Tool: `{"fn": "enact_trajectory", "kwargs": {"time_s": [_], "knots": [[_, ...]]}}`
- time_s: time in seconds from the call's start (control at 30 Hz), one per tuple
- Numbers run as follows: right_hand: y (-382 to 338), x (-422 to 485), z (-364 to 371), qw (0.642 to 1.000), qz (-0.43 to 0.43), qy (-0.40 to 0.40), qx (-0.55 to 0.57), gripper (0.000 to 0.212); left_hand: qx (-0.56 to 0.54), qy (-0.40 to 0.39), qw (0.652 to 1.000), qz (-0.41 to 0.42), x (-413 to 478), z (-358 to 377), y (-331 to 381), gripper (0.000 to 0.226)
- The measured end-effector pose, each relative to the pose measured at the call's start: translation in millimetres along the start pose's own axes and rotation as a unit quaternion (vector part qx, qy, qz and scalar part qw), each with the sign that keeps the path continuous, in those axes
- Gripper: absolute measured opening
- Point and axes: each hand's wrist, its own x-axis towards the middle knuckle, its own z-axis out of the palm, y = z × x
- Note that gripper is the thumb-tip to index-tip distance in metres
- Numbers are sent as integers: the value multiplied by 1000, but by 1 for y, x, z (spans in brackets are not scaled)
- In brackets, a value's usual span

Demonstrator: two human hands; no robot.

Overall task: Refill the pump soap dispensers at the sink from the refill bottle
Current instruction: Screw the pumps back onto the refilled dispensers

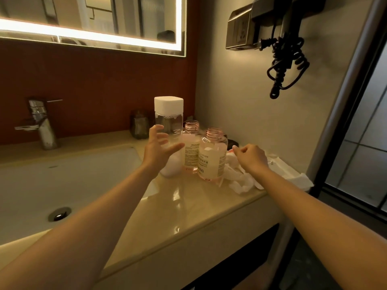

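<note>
A tall clear refill bottle (168,118) with a white square cap stands on the counter, white liquid low inside it. My left hand (157,149) is spread open right in front of it, fingers apart, not closed on it. Two pink-tinted soap dispenser bottles stand to its right with their pumps off and necks open: the back one (191,147) and the front one (212,158). My right hand (250,156) hovers loosely curled over crumpled white tissue (240,181), just right of the front bottle; I see nothing held in it.
The white sink basin (69,185) with its drain (59,214) and chrome faucet (41,124) lies left. A dark glass jar (139,127) stands at the back wall. A hair dryer cord (287,59) hangs on the right wall. The counter edge (188,231) runs below.
</note>
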Motion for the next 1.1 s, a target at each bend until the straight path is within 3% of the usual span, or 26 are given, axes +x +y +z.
{"fn": "enact_trajectory", "kwargs": {"time_s": [0.17, 0.23, 0.3, 0.33, 0.37, 0.43, 0.5, 0.57, 0.67, 0.8, 1.1], "knots": [[3, 12, 14, 999, 13, -20, -43, 53, -24, -51, 998, -16, 17, 6, -5, 105], [-1, 13, 15, 997, 15, -36, -63, 55, -23, 53, 998, -12, 8, 5, -2, 112], [-5, 13, 14, 996, 23, -60, -65, 55, 10, 211, 977, 32, -13, 3, 2, 98], [-6, 14, 14, 995, 30, -69, -63, 55, 34, 253, 964, 80, -25, 5, 3, 88], [-6, 15, 15, 995, 35, -74, -59, 54, 53, 246, 960, 125, -37, 8, 6, 80], [-6, 14, 14, 995, 38, -81, -43, 50, 71, 147, 973, 160, -54, 22, 10, 71], [-5, 15, 12, 995, 49, -89, -12, 46, 73, 45, 987, 134, -60, 42, 14, 74], [-4, 14, 8, 993, 74, -93, 29, 45, 59, -5, 993, 101, -56, 60, 19, 87], [-3, 13, 0, 988, 94, -66, 106, 47, 99, -2, 993, 70, -47, 81, 23, 95], [-8, 11, -17, 984, 58, -8, 171, 43, 147, 29, 988, 29, -43, 91, 28, 87], [-53, 3, -55, 959, -18, 42, 280, 42, 90, 11, 996, 23, -59, 65, 28, 80]]}}
